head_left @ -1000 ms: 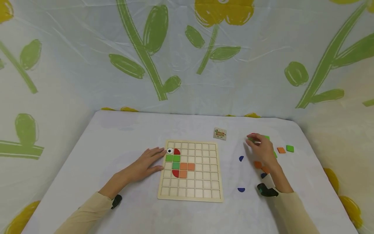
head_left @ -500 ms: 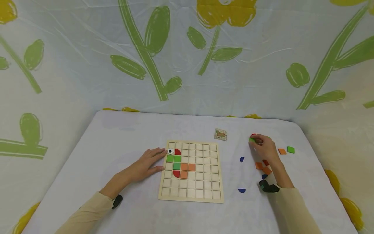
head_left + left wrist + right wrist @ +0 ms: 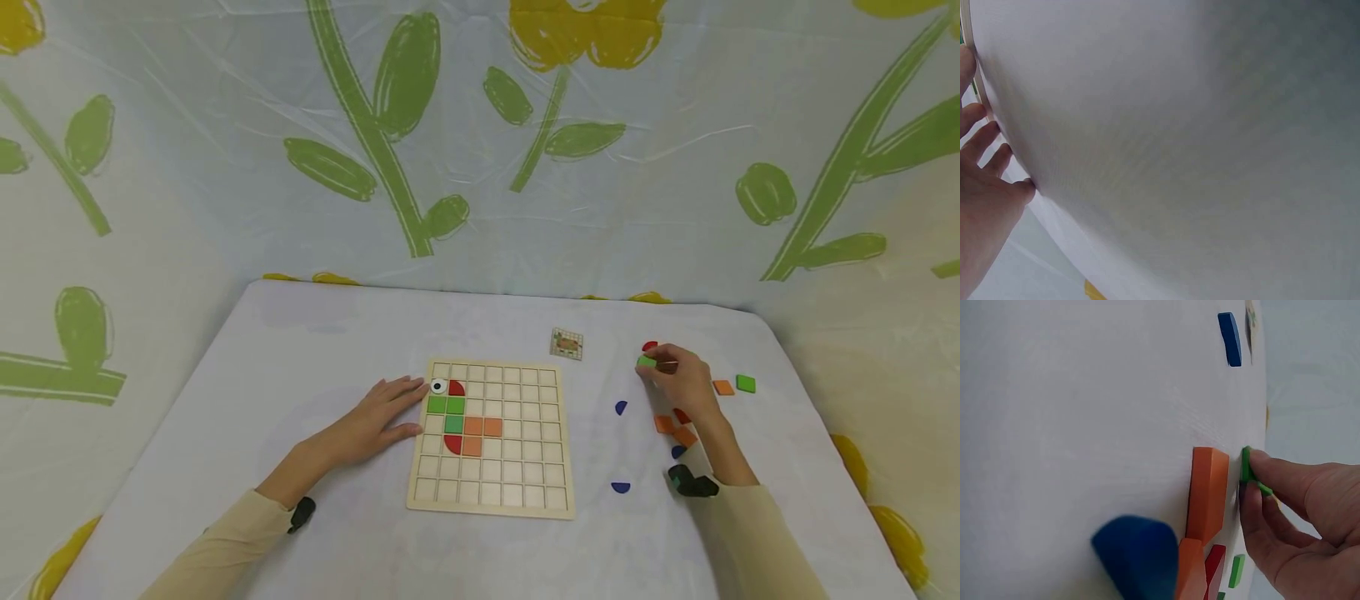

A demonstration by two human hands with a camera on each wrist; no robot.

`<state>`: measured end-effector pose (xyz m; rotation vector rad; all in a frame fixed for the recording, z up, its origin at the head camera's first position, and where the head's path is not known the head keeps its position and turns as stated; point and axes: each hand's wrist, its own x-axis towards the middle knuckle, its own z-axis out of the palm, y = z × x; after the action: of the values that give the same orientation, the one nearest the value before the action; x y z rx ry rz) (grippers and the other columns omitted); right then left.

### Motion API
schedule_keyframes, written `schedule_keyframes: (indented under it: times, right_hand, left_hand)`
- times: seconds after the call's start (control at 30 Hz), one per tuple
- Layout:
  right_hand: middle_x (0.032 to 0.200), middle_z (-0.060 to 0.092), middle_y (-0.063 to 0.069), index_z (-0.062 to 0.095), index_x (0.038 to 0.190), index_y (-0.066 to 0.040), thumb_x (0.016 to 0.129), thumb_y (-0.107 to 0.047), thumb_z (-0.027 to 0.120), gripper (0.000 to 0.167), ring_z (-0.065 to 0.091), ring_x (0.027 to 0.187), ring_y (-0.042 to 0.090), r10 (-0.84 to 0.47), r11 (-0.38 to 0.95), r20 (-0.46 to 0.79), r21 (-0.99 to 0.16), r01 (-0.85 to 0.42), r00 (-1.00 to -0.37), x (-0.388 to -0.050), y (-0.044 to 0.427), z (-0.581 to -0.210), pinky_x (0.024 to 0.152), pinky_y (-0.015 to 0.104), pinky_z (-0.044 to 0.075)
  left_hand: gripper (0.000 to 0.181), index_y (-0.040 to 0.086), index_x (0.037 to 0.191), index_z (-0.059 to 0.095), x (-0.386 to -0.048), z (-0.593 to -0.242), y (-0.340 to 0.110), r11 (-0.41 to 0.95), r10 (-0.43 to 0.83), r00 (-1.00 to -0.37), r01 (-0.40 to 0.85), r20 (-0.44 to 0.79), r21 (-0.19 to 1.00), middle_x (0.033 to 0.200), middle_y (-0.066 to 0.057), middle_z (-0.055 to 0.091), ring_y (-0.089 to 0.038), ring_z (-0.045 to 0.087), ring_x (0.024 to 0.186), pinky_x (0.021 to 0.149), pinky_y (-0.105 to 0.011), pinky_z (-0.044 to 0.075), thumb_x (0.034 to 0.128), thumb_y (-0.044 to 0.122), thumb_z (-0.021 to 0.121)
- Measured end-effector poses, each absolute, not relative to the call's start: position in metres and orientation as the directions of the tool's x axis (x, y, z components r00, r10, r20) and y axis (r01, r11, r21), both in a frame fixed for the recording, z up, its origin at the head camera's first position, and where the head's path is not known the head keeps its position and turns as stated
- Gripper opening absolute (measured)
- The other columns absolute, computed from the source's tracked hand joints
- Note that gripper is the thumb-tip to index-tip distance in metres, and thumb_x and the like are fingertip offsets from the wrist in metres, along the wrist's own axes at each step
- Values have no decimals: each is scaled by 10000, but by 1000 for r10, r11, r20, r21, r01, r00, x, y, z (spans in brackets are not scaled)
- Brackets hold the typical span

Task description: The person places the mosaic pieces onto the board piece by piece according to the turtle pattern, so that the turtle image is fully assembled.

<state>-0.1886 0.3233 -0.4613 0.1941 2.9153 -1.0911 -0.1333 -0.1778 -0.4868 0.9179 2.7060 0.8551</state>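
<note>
My right hand (image 3: 678,383) pinches a green square tile (image 3: 647,362) between thumb and fingers, low over the cloth. In the right wrist view the green tile (image 3: 1246,464) shows at the fingertips, and a second bit of green (image 3: 1265,489) peeks out behind them; whether it is a separate tile I cannot tell. At the left edge of the wooden grid board (image 3: 525,514), my left hand (image 3: 375,421) rests with fingers spread, touching the rim. The board's left side bears an eye disc (image 3: 438,386), green squares (image 3: 455,406), orange squares (image 3: 473,426) and red quarter rounds (image 3: 457,388).
Around my right hand lie a red piece (image 3: 649,346), orange tiles (image 3: 664,424), another orange tile (image 3: 723,387) and a green square (image 3: 746,383). Blue half rounds (image 3: 621,407) lie between board and hand. A small picture card (image 3: 567,343) lies behind the board.
My right fingers have closed on the green tile, and the hand has shifted slightly right. Red pieces near it show more now. The left hand stays at the board.
</note>
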Motion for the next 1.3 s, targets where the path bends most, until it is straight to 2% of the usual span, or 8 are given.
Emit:
schedule_keyframes:
  times: [0.27,0.47,0.53,0.63,0.73,0.8,1.1,1.3]
  right_hand:
    - [1233,656,259,665,1274,28,1028,-135,650,296,634,1119,434,71,739,-11,-671,60,-997,-179,322,-459,986,567,528]
    - [1181,690,232,684,1237,20,1008,-121,684,269,649,1118,408,62,727,19,-685,32,-998,-172,314,-457,1012,542,517]
    - [1160,703,210,690,1228,12,998,-130,702,271,661,1106,376,58,720,27,-693,23,-998,-170,311,-457,1006,480,533]
    - [1126,715,181,697,1213,2,986,-141,721,270,675,1076,338,41,710,46,-704,-3,-998,-168,306,-457,947,266,554]
    - [1101,715,181,699,1201,12,980,-118,724,257,679,1055,338,8,699,69,-714,-44,-998,-166,302,-457,849,73,486]
    - [1086,718,180,703,1188,14,977,-96,722,239,686,1041,342,-11,695,80,-716,-65,-997,-165,297,-456,804,26,440]
    - [1014,737,142,734,1117,-3,947,-81,755,188,727,956,314,-66,668,93,-736,-114,-993,-155,272,-450,764,114,531]
    - [986,736,126,739,1095,-13,937,-82,768,175,732,924,299,-93,637,86,-761,-126,-992,-148,261,-448,713,144,548]
  left_hand:
    - [662,17,1556,424,-132,-486,-178,653,599,-801,509,30,561,1591,-200,407,-442,287,1502,1215,-651,143,1001,257,693]
    - [668,20,1560,417,-133,-486,-179,654,599,-800,507,24,562,1593,-192,408,-440,285,1504,1217,-647,142,1001,262,693]
    - [673,23,1562,414,-133,-486,-179,655,599,-800,505,22,561,1596,-190,405,-438,283,1505,1219,-645,142,1001,266,694]
    - [674,29,1565,412,-133,-486,-180,659,597,-802,501,16,561,1599,-188,400,-434,282,1507,1221,-640,140,1001,269,693]
    - [671,31,1565,413,-134,-486,-181,662,596,-803,499,11,559,1601,-191,397,-432,280,1508,1223,-637,137,1004,273,690]
    - [670,31,1566,413,-134,-486,-181,663,598,-801,504,11,553,1602,-192,395,-434,280,1508,1222,-637,140,1006,277,687]
    - [671,20,1561,415,-135,-485,-180,649,610,-792,521,29,554,1595,-202,401,-453,287,1500,1212,-656,146,999,256,696]
    - [672,10,1557,417,-134,-484,-179,640,615,-788,522,31,564,1589,-215,404,-458,288,1497,1211,-661,142,996,247,700]
